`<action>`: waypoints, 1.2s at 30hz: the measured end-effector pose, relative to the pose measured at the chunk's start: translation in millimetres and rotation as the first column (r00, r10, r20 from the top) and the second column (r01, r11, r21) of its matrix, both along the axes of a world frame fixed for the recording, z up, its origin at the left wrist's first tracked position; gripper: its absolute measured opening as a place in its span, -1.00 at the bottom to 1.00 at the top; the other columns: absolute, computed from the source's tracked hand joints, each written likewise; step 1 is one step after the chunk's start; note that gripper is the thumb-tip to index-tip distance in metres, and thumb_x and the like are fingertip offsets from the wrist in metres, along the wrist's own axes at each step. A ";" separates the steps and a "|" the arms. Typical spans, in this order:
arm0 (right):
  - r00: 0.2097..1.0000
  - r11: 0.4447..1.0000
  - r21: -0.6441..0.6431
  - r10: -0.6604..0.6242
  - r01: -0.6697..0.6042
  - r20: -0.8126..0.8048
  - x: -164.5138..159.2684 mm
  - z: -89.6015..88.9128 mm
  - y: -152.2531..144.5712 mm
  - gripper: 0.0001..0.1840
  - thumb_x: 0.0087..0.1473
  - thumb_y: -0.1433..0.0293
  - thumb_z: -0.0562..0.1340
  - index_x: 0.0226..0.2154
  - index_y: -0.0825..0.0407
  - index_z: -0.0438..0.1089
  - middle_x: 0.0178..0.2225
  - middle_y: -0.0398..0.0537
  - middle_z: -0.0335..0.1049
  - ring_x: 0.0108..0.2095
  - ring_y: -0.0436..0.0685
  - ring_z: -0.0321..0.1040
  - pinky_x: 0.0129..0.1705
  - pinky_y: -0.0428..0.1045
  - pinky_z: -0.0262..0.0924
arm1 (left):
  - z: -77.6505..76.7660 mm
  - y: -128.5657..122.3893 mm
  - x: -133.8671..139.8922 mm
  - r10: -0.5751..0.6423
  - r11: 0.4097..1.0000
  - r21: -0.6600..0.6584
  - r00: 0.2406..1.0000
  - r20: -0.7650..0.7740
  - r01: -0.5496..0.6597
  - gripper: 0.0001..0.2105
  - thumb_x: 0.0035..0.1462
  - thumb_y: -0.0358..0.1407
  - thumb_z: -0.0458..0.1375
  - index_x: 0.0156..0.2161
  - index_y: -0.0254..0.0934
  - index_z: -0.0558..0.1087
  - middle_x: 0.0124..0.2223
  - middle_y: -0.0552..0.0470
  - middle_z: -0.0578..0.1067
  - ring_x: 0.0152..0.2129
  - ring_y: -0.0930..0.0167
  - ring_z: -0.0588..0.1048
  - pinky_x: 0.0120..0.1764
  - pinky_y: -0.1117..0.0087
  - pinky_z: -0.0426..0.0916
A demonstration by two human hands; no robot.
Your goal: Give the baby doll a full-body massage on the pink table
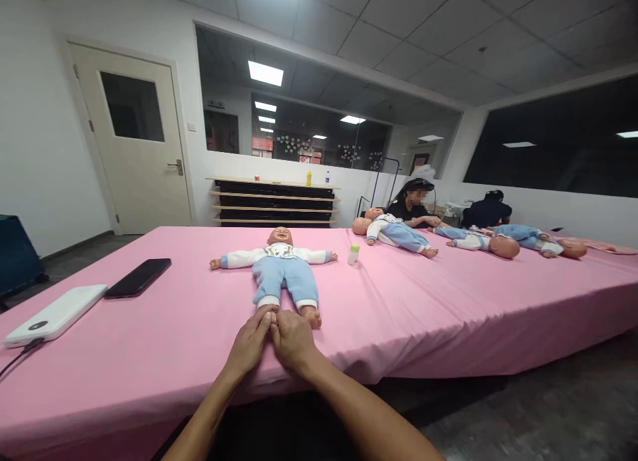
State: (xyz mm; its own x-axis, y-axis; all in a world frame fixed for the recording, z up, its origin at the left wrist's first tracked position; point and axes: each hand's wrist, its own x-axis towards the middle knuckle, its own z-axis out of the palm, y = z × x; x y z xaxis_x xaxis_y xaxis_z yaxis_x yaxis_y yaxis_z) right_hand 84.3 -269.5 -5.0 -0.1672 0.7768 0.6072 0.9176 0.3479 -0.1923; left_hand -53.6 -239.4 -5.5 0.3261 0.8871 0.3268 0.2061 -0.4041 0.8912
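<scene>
A baby doll [284,272] in a white top and light blue trousers lies on its back on the pink-covered table [199,341], arms spread and feet towards me. Both my hands are closed round its foot on the left of the view. My left hand [250,338] wraps that foot from the left side. From the right, my right hand [293,336] presses against it, fingers curled, so most of the foot is hidden. The doll's other foot [311,316] lies free beside my right hand. A small bottle with a green cap [353,254] stands near the doll's outstretched hand.
At the left lie a black phone [139,278] and a white power bank [57,315] with a cable. More dolls [399,233] lie towards the right end. A person in a black cap [416,205] sits beyond the table, another person [487,210] farther right.
</scene>
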 end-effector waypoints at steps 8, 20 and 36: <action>0.999 1.000 -0.011 -0.029 0.029 0.021 -2.1 1.6 -0.3 -0.78 0.20 0.29 0.07 -0.24 0.08 0.32 -0.34 -0.03 0.40 -0.34 0.11 0.31 -0.29 -0.03 0.13 | -9.0 8.9 -2.5 -0.014 1.000 -0.018 1.000 0.004 0.014 -0.49 0.20 0.02 -0.07 0.11 -0.24 0.35 0.16 -0.06 0.39 0.11 0.28 0.34 0.21 0.21 0.13; 0.998 0.997 -0.053 -0.056 0.056 0.004 -2.2 8.8 -4.2 -0.74 0.24 0.33 0.01 -0.36 0.06 0.34 -0.39 -0.08 0.43 -0.39 0.08 0.34 -0.35 -0.06 0.06 | -5.1 6.1 -0.3 -0.027 0.999 0.029 0.999 -0.038 0.028 -0.52 0.22 0.01 -0.07 0.10 -0.21 0.36 0.12 -0.04 0.42 0.09 0.26 0.35 0.20 0.18 0.13; 0.999 0.996 -0.074 -0.039 0.038 -0.007 -1.8 1.8 0.0 -0.71 0.25 0.33 -0.01 -0.33 0.07 0.36 -0.40 -0.05 0.43 -0.40 0.08 0.34 -0.35 -0.06 0.06 | 0.4 -0.8 0.7 -0.037 0.999 0.034 0.999 0.008 0.037 -0.55 0.25 -0.04 -0.08 0.08 -0.26 0.37 0.11 -0.06 0.43 0.06 0.30 0.37 0.17 0.25 0.16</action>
